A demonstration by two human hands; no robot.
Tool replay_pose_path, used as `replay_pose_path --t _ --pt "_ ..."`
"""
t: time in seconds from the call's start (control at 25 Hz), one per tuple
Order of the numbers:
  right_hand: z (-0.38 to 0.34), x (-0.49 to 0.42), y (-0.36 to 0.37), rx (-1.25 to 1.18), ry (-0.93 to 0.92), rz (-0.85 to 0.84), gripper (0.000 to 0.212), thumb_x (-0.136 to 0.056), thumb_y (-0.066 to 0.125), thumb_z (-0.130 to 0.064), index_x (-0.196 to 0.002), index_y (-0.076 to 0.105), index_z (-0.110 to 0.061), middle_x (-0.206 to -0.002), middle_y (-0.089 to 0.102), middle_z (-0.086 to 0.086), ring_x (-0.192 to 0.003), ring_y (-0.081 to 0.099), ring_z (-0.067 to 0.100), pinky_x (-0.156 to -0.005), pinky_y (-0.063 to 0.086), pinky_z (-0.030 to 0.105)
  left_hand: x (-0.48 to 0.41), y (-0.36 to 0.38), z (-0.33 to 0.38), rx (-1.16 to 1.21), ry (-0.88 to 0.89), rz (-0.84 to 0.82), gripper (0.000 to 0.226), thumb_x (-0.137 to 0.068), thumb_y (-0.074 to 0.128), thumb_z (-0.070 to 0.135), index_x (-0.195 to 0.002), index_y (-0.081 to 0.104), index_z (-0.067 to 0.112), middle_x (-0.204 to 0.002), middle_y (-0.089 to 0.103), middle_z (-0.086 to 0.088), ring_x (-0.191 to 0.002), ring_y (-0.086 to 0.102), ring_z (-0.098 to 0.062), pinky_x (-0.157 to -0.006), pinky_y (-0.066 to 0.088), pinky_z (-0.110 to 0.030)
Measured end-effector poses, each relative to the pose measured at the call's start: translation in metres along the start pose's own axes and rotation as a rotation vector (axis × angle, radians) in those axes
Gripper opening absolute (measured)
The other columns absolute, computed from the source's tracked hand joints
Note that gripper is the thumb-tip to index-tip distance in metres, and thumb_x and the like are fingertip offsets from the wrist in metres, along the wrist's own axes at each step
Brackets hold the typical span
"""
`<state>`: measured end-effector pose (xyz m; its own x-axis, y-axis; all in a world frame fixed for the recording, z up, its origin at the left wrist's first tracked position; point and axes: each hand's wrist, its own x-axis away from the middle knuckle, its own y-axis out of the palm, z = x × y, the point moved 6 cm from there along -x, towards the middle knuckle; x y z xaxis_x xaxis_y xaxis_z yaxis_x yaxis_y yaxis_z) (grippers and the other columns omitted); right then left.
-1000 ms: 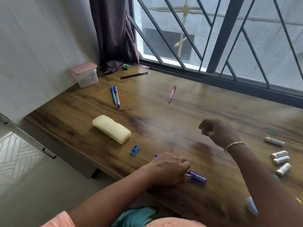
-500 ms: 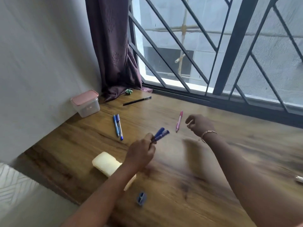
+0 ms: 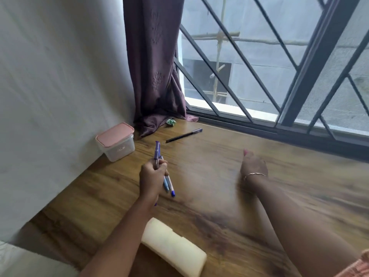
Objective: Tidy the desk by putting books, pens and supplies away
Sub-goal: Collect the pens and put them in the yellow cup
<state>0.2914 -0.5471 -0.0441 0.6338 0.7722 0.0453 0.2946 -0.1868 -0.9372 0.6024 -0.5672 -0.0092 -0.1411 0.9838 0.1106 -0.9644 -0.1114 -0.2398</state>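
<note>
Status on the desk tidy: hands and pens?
Left hand grips purple pen, at two blue pens on desk. Right hand over pink pen, grip blurred. Black pen loose at back. Nothing blocking.

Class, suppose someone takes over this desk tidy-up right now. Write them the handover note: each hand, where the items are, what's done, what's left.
Left hand: grips a purple pen and is down at the two blue pens on the desk; whether it holds those too is unclear.
Right hand: over the pink pen, only its tip showing; grip unclear.
Loose: black pen near the window, yellow case at the near edge, closed pink-lidded container by the wall.
Done: purple pen picked up. Left: gather the other pens and put everything away.
</note>
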Motion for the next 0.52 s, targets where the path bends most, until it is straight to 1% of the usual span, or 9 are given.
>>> replay_pose_path --t 0.08,0.16,0.28,0.32,0.36,0.4,0.44,0.48,0.52 --pt "-0.001 -0.004 0.000 0.010 0.037 0.025 0.035 -0.097 0.031 -0.012 -0.124 0.044 0.005 -0.124 0.051 0.028 -0.115 0.050 0.041 -0.094 0.042 0.042 -0.022 -0.015 -0.008 -0.010 -0.059 0.023 0.019 -0.090 0.054 0.010 -0.072 0.056 0.017 -0.057 0.054 -0.001 -0.033 0.037 -0.005 -0.039 0.028 -0.017" --pt "-0.004 -0.007 -0.004 -0.025 0.081 0.007 0.036 -0.092 0.038 -0.007 -0.124 0.049 0.004 -0.123 0.052 0.026 -0.116 0.049 0.038 -0.094 0.043 0.040 -0.038 -0.023 -0.018 -0.027 -0.119 0.000 0.017 -0.090 0.054 0.011 -0.074 0.054 0.015 -0.058 0.051 -0.002 -0.037 0.036 -0.010 -0.034 0.025 -0.014" --pt "-0.040 -0.001 -0.007 -0.170 0.044 -0.042 0.034 -0.088 0.044 -0.003 -0.121 0.055 -0.001 -0.124 0.055 0.024 -0.120 0.046 0.036 -0.099 0.037 0.036 -0.060 -0.026 -0.030 -0.098 -0.188 -0.025 0.017 -0.089 0.056 0.012 -0.072 0.053 0.014 -0.056 0.046 -0.002 -0.040 0.036 -0.013 -0.033 0.024 -0.013" --pt "-0.060 0.007 -0.003 -0.222 -0.002 -0.081 0.031 -0.087 0.047 -0.004 -0.116 0.059 -0.003 -0.121 0.058 0.022 -0.117 0.050 0.034 -0.098 0.038 0.035 -0.066 -0.024 -0.032 -0.150 -0.201 -0.037 0.016 -0.088 0.058 0.013 -0.072 0.054 0.014 -0.056 0.047 -0.003 -0.041 0.037 -0.014 -0.035 0.026 -0.015" --pt "-0.081 0.018 0.003 -0.281 -0.054 -0.140 0.025 -0.087 0.052 -0.006 -0.109 0.062 -0.005 -0.114 0.061 0.021 -0.109 0.055 0.033 -0.093 0.041 0.034 -0.071 -0.021 -0.034 -0.209 -0.205 -0.053 0.013 -0.087 0.060 0.016 -0.075 0.055 0.012 -0.059 0.049 -0.004 -0.042 0.040 -0.016 -0.038 0.028 -0.017" --pt "-0.102 0.029 0.012 -0.349 -0.093 -0.210 0.017 -0.085 0.056 -0.010 -0.100 0.064 -0.008 -0.103 0.063 0.019 -0.097 0.059 0.029 -0.086 0.045 0.035 -0.076 -0.017 -0.033 -0.270 -0.202 -0.068 0.011 -0.086 0.063 0.019 -0.080 0.057 0.010 -0.064 0.053 -0.006 -0.044 0.044 -0.019 -0.042 0.032 -0.020" --pt "-0.119 0.040 0.022 -0.413 -0.100 -0.280 0.007 -0.083 0.061 -0.012 -0.089 0.064 -0.011 -0.092 0.062 0.016 -0.086 0.059 0.025 -0.079 0.047 0.036 -0.080 -0.013 -0.032 -0.334 -0.192 -0.082 0.016 -0.084 0.066 0.022 -0.087 0.059 0.008 -0.072 0.058 -0.011 -0.049 0.051 -0.022 -0.046 0.038 -0.024" --pt "-0.134 0.049 0.033 -0.462 -0.107 -0.343 0.002 -0.081 0.065 -0.012 -0.080 0.063 -0.013 -0.086 0.062 0.012 -0.080 0.057 0.022 -0.075 0.047 0.036 -0.083 -0.008 -0.031 -0.406 -0.180 -0.099 0.025 -0.081 0.068 0.025 -0.094 0.060 0.005 -0.081 0.063 -0.015 -0.060 0.060 -0.027 -0.053 0.045 -0.029" --pt "-0.145 0.055 0.042 -0.479 -0.112 -0.380 0.011 -0.079 0.067 -0.013 -0.072 0.059 -0.015 -0.085 0.063 0.010 -0.078 0.056 0.021 -0.074 0.047 0.034 -0.086 -0.003 -0.030 -0.489 -0.169 -0.120 0.034 -0.079 0.071 0.028 -0.099 0.060 0.003 -0.091 0.067 -0.018 -0.076 0.066 -0.031 -0.064 0.051 -0.033"
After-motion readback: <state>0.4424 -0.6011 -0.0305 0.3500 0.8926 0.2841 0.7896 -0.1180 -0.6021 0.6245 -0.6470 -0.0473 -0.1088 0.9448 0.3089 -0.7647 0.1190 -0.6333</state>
